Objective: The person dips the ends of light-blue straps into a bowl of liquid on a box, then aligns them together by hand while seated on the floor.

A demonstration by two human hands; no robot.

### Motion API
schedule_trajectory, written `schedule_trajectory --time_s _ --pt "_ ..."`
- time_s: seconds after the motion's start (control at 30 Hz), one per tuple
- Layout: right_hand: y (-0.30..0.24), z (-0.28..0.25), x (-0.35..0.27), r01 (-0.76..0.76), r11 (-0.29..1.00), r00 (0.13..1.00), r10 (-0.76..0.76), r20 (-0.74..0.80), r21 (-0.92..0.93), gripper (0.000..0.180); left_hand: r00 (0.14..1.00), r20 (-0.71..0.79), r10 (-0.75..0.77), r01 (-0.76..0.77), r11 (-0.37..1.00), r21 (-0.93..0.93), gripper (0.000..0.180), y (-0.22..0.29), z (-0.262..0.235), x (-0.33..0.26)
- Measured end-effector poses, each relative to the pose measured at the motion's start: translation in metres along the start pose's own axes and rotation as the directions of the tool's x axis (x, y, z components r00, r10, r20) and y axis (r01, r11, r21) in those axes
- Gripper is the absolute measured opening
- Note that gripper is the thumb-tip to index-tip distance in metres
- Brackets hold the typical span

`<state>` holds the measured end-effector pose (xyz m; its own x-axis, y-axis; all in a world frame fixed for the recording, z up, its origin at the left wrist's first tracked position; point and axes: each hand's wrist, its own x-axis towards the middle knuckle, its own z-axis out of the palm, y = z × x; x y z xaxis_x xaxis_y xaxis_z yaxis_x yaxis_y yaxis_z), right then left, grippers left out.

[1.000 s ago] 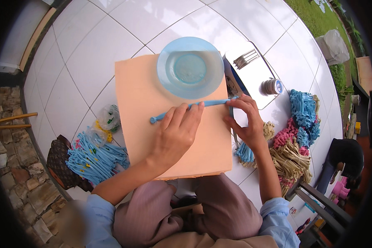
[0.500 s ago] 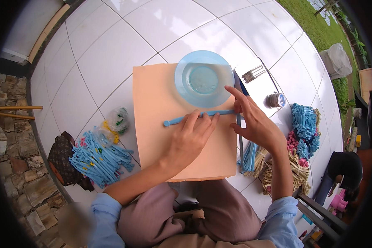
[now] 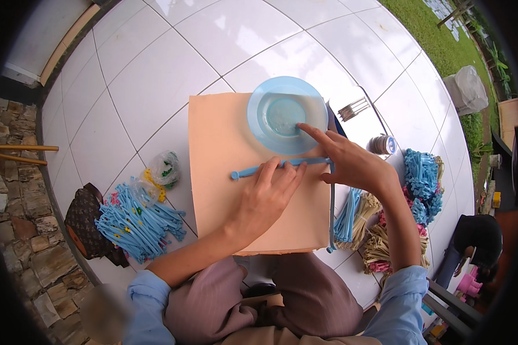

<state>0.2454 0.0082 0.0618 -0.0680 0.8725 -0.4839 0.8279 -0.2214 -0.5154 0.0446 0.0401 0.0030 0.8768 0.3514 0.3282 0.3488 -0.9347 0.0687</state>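
Observation:
A slim blue strip [image 3: 246,173] with a knobbed left end lies across a peach-coloured board [image 3: 213,132]. My left hand [image 3: 260,204] rests on it, fingers stretched out over its middle. Beyond the strip stands a translucent blue plate [image 3: 258,109] with a shallow bowl. My right hand [image 3: 360,164] is open, and its index finger reaches over the bowl; whether the tip touches the bottom cannot be made out. The right hand's thumb is near the strip's right end. A second thin strip [image 3: 331,224] runs down along the board's right edge.
Left of the board lie a heap of blue strips [image 3: 141,221], clear plastic bags [image 3: 166,167] and a brown patterned bag [image 3: 83,221]. At right are bundled blue [image 3: 346,218] and beige strips [image 3: 383,244], a wire spool [image 3: 383,144] and a small metal rack [image 3: 354,108].
My right index finger has moved from the plate's rim in over its bowl. The left hand stays on the strip. Board, plate and strip appear slightly lower in view.

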Motion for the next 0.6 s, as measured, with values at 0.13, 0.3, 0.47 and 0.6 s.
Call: schedule_trajectory --time_s 0.13,0.3,0.47,0.6 --pt "-0.001 0.001 -0.005 0.013 1.000 1.000 -0.013 -0.027 -0.012 0.090 1.000 0.012 0.001 -0.001 1.000 0.002 0.050 0.000 -0.001 0.000" --pt "0.001 0.005 -0.010 0.051 0.998 0.996 -0.049 -0.081 0.022 0.085 1.000 0.021 0.000 0.000 1.000 0.015 0.049 0.001 -0.001 0.000" --pt "0.007 0.012 -0.020 0.165 0.986 0.950 -0.156 -0.270 0.011 0.082 1.000 0.020 0.016 -0.017 0.999 0.043 0.047 0.001 -0.003 0.002" --pt "0.023 0.035 -0.026 0.261 0.947 0.833 -0.320 -0.452 -0.190 0.069 1.000 0.003 0.007 -0.007 1.000 0.023 0.045 -0.002 -0.002 0.000"
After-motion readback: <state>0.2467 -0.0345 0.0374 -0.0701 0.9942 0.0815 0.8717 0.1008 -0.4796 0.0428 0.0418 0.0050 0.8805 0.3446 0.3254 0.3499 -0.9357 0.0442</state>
